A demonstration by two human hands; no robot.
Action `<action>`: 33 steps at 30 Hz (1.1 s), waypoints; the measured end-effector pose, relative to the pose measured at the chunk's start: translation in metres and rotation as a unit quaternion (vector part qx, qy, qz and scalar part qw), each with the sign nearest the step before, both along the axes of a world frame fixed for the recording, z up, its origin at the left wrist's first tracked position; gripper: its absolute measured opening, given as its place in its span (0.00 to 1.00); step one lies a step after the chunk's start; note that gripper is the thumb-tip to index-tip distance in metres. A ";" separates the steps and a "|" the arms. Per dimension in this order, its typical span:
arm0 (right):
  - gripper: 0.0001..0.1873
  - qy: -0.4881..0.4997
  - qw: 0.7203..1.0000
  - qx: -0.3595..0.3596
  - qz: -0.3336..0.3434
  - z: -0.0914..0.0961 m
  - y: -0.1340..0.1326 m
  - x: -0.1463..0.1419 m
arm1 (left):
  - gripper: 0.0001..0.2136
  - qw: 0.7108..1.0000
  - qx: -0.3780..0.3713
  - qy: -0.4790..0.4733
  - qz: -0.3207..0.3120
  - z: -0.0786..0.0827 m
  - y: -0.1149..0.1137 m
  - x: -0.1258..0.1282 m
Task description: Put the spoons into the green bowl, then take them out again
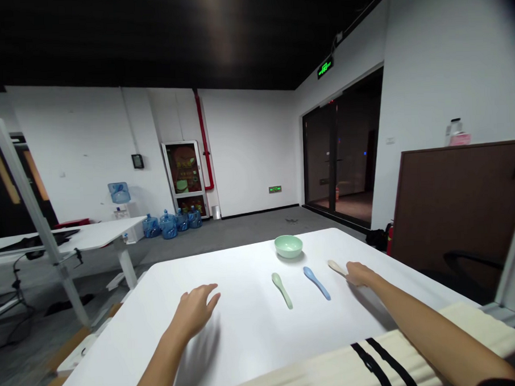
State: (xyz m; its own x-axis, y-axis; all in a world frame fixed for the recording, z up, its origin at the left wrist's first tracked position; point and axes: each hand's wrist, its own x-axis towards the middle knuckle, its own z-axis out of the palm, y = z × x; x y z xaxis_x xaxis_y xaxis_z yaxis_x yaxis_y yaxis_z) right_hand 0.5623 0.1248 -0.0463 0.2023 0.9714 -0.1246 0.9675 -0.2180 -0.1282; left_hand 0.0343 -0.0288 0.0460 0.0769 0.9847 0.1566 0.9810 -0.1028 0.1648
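My right hand [360,273] is closed around the handle of a beige spoon [336,266], whose bowl end points away to the left. Left of it on the white table [241,324] lie a blue spoon [316,282] and a light green spoon [282,290], apart from each other. Behind the spoons stands a mint green bowl [289,247], upright near the far edge. My left hand [198,309] hovers over the table's left part, fingers apart, holding nothing.
Cream cloth with black straps [376,361] lies along the near edge. Another white table [109,232] is at left, with a metal post [31,191]. Several blue water bottles [168,225] stand by the far wall. A brown cabinet [458,201] is at right.
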 end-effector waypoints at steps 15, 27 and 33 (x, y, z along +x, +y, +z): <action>0.17 0.021 1.000 0.010 -0.015 0.004 0.003 0.001 | 0.24 1.000 -0.004 0.007 0.004 0.005 -0.003 0.002; 0.36 0.042 0.977 0.166 0.127 0.065 -0.015 -0.078 | 0.23 1.000 0.005 -0.005 0.002 0.004 -0.006 0.003; 0.41 0.070 0.970 0.159 0.172 0.044 -0.049 -0.115 | 0.23 1.000 0.001 -0.007 0.000 0.004 -0.005 0.002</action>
